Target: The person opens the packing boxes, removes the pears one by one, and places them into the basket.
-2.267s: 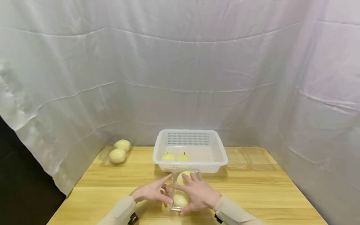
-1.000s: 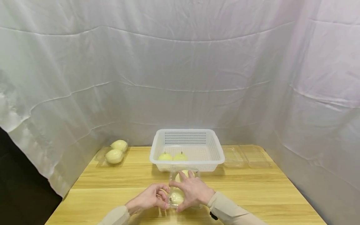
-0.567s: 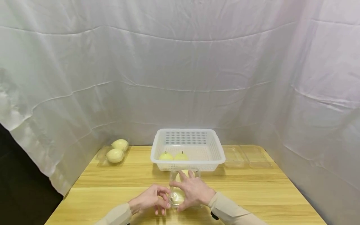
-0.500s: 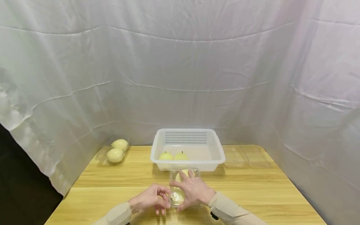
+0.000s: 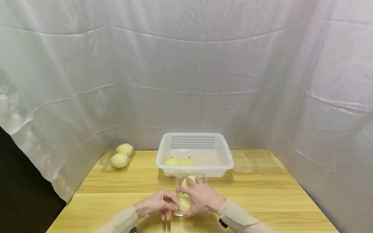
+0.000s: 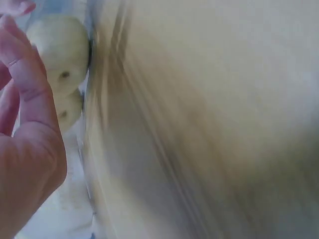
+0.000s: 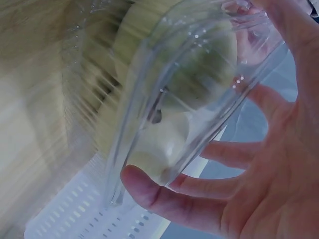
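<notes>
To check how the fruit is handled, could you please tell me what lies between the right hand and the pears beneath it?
A wall of the clear plastic container lies between the right hand and the pears, as the right wrist view shows.

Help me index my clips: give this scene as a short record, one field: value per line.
Left hand: at the near-left corner of the clear clamshell box; whether it pinches is unclear
Right hand: gripping the box from above
Box contents: at least two yellow pears
Middle: white perforated basket, two pears at its near left
Far left: two pears in clear plastic
Far right: clear plastic packaging
Surface: wooden table
</notes>
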`<state>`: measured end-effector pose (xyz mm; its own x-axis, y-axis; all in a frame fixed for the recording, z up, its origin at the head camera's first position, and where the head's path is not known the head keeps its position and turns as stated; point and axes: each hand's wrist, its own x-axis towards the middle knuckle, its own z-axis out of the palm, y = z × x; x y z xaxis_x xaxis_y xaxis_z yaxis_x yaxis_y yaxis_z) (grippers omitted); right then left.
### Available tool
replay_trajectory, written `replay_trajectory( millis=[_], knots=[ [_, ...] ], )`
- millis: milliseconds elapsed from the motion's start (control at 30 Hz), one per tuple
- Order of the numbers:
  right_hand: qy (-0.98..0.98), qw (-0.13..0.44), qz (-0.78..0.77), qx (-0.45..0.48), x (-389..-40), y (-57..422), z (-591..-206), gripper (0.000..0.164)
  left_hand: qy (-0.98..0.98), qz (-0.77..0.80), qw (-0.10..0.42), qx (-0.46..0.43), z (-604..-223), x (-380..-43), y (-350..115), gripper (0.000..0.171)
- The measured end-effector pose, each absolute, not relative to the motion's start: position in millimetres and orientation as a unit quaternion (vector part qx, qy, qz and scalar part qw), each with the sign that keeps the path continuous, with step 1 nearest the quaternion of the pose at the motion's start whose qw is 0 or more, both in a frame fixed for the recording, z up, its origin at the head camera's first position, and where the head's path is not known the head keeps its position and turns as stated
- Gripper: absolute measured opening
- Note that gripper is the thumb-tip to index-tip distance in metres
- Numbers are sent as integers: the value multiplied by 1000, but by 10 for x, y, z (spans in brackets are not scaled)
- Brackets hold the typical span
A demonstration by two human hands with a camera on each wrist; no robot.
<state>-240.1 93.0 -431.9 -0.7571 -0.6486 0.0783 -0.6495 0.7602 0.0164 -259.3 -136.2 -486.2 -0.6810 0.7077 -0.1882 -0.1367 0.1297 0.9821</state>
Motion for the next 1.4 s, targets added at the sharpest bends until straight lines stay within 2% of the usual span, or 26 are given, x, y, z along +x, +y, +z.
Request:
replay_trajectory(
  millis=[100, 267, 400, 667, 800, 1067, 1400],
  knots=[
    [-937, 40, 6, 348, -2393, 938, -4322, 87, 696, 617, 307, 201, -4865, -2640, -1384, 26],
    [-937, 44, -5, 345, -2396, 938, -4335, 88, 740, 616, 219, 159, -4856, -2756, -1357, 21],
    [-937, 46, -12, 347, -2403, 937, -4351, 89, 751, 614, 189, 156, -4847, -2844, -1310, 28],
    [-933, 52, -11, 355, -2414, 970, -4348, 89, 751, 618, 183, 142, -4811, -2963, -1232, 64],
    [-933, 52, -11, 357, -2414, 977, -4352, 91, 754, 616, 174, 144, -4820, -2997, -1208, 72],
    [-931, 53, -25, 360, -2425, 967, -4361, 90, 775, 591, 159, 156, -4867, -3117, -1182, 70],
    [-933, 43, -15, 357, -2413, 975, -4349, 90, 751, 618, 189, 139, -4874, -3232, -1170, 65]
  ],
)
